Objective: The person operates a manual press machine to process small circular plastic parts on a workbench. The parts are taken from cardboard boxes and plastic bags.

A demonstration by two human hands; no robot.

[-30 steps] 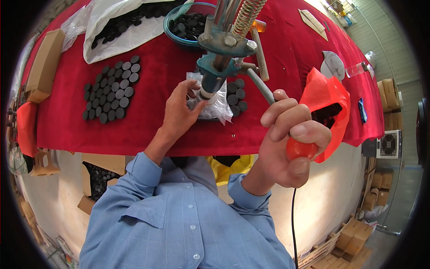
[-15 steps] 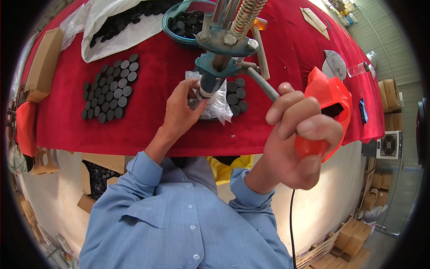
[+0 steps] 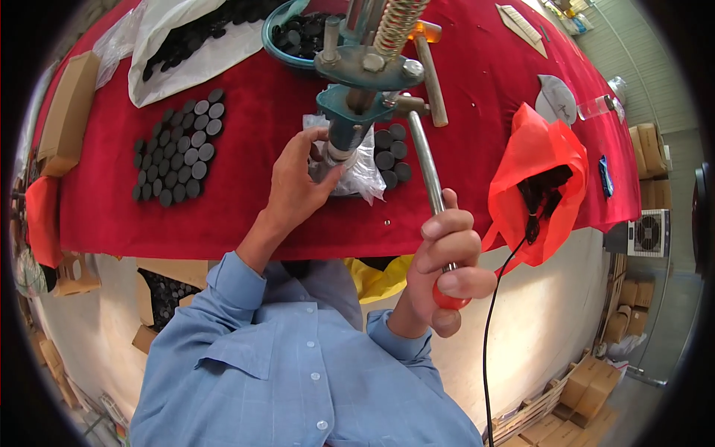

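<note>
A blue-green hand press [image 3: 354,112] with a coil spring [image 3: 398,30] stands at the table's middle. My right hand [image 3: 450,268] is wrapped round its steel lever [image 3: 427,160], close to the red ball knob [image 3: 449,295] at the lever's end. My left hand [image 3: 294,182] is at the foot of the ram, thumb and curled fingers around a pale ring-like part [image 3: 342,156]. Whatever lies between those fingertips is hidden. Clear plastic film [image 3: 366,175] bunches beneath the ram. Black round discs [image 3: 384,160] lie right of it, and a larger group of grey-black discs [image 3: 171,149] spreads at the left.
On the red cloth [image 3: 246,216] are a teal basin [image 3: 272,48] of black pieces, a white sack [image 3: 145,78], a hammer [image 3: 432,82], a cardboard box [image 3: 71,112] and a red bag [image 3: 514,171] with a black cable [image 3: 489,335] hanging from it. Cartons [image 3: 588,387] stand lower right.
My right hand has swung the lever down and leftward, nearer my body. My left hand stays at the ram's foot. The view has shifted slightly.
</note>
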